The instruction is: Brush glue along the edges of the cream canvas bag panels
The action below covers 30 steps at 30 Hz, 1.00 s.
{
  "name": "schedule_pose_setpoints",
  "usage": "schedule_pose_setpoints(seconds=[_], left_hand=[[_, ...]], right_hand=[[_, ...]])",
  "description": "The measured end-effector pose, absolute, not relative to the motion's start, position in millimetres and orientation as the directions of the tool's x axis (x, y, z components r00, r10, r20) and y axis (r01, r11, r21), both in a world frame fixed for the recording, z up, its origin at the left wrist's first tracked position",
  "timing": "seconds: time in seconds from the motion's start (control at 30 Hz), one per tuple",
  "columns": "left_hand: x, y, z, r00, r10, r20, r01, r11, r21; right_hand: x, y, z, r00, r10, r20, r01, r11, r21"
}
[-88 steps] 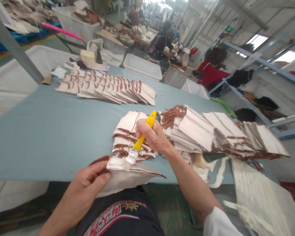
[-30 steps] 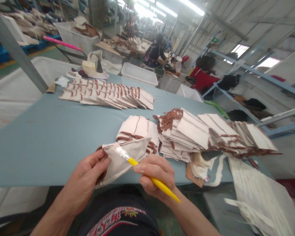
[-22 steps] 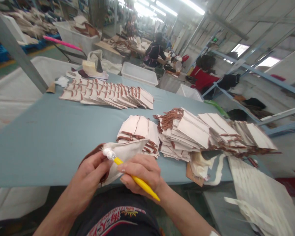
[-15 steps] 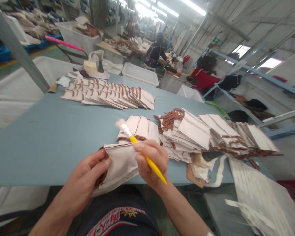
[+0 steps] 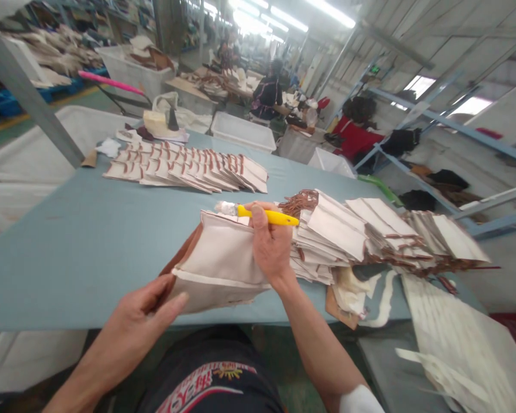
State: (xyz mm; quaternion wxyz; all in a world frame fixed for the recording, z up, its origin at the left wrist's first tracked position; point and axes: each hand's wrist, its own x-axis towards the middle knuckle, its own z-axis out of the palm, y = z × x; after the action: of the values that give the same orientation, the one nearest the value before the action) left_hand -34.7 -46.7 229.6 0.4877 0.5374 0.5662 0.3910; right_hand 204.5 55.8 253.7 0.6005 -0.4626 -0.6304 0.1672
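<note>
My left hand (image 5: 141,312) is closed on the lower left edge of a stitched off-white piece with brown edging (image 5: 226,252), thumb on top and fingers underneath. Between the thumb and fingers of my right hand (image 5: 272,244) is a yellow-handled brush (image 5: 281,218), held almost level. Its white-coated tip points left along the piece's far edge; whether it touches cannot be made out. The right hand also lies against the right side of the piece, which is tilted up off the table's near edge and shows a brown face at the left.
Several stacks of similar pieces (image 5: 333,229) lie to the right on the blue-green table (image 5: 90,246). A fanned row of them (image 5: 189,166) spreads across the back. Cloth strips (image 5: 384,304) sit near the right front. A white bin (image 5: 243,132) and a seated person (image 5: 266,94) are beyond.
The off-white piece has shifted up and away from my body and opened out. My right hand moved farther back, and the brush swung from slanted to nearly level.
</note>
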Motion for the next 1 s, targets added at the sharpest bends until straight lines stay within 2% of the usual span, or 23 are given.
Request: schedule_pose_setpoints(seconds=[0.1,0.2,0.37,0.47,0.63,0.73,0.8,0.9,1.0], left_hand=[[-20,-51,237,0.177,0.983,-0.058,0.270,0.008,0.963],[-5,-51,242,0.277,0.961,-0.012,0.247,-0.059,0.967],[1,-50,230,0.210,0.978,0.007,0.262,-0.064,0.963],[-1,-53,222,0.153,0.988,0.033,0.322,-0.081,0.943],[2,-59,222,0.132,0.988,0.076,0.428,-0.126,0.895],[5,-62,226,0.132,0.987,0.094,0.440,-0.143,0.887],[7,-65,229,0.128,0.987,0.096,0.438,-0.143,0.887],[8,-68,233,0.086,0.987,0.134,0.464,-0.159,0.871],[9,-72,237,0.084,0.980,0.181,0.450,-0.199,0.871]], right_hand=[[201,67,242,0.122,0.822,0.556,0.390,0.476,-0.788],[199,71,231,0.084,0.790,0.608,0.436,0.519,-0.735],[217,35,248,0.133,0.642,0.755,0.445,0.642,-0.624],[227,-6,266,-0.058,0.601,0.797,0.398,0.746,-0.533],[221,-52,266,-0.347,0.435,0.831,0.372,0.877,-0.304],[218,-59,257,-0.448,0.342,0.826,0.319,0.924,-0.209],[221,-60,256,-0.415,0.342,0.843,0.305,0.925,-0.225],[226,-61,262,-0.318,0.405,0.857,0.327,0.895,-0.302],[224,-65,267,-0.363,0.398,0.842,0.328,0.901,-0.285]])
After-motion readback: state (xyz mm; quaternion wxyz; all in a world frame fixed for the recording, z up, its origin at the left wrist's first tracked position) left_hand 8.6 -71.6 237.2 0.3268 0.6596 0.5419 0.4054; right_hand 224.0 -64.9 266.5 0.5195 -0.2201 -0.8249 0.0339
